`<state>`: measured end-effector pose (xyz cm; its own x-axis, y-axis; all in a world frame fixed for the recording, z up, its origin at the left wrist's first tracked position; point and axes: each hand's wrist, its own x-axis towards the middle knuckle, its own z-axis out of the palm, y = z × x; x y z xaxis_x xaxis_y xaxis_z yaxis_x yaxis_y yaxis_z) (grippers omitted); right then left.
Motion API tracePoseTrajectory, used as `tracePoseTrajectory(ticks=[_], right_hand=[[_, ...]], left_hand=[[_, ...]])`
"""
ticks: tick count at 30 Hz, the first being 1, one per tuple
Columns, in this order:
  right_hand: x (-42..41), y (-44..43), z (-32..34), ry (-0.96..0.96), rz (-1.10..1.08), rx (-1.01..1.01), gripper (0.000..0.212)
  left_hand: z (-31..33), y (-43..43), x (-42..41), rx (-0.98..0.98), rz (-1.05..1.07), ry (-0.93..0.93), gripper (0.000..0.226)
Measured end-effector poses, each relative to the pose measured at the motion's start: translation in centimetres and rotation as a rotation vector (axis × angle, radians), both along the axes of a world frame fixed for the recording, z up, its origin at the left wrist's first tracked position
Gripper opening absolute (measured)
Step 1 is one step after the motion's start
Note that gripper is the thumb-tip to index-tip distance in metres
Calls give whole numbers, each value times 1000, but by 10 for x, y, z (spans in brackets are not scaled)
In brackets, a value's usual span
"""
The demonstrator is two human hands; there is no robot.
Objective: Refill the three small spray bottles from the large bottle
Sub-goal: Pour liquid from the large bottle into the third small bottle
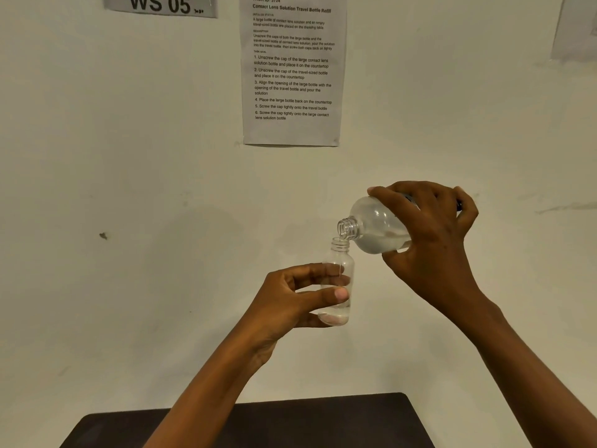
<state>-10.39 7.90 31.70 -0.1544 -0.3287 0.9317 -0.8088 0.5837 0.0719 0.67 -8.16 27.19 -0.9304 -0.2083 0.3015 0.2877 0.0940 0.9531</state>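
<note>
Wall (129,189): pale and scuffed, fills most of the view behind both hands.
Table (323,421): dark top with a rounded corner, low in the frame, partly hidden by both forearms.
Instruction sheet (292,130): printed paper taped to the wall, above the hands.
Sign (160,4): reads "WS 05", at the upper left, cut by the frame edge.
Second paper (578,27): at the upper right edge, text not legible.

Right hand (433,240): fingers and thumb curled round the body of the large bottle (374,227), gripping it from above and behind.
Left hand (290,305): thumb in front and fingers behind, pinching the small bottle (337,263) at mid-body.

Large bottle: clear and uncapped, tipped neck-down toward the left. Liquid is pooled along its lower side. Held in the air well above the table.
Small bottle: clear, uncapped and upright, its mouth just beneath the large bottle's threaded neck. A thin thread of liquid runs down inside it, and a shallow layer lies at its base.
</note>
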Motion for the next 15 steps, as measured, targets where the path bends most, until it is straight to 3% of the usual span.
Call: tracePoseTrajectory(ticks=[15], right_hand=[[1,-1,-1,-11,4,-6,78]], left_hand=[[-1,0,0,-3,-2,-8,32]])
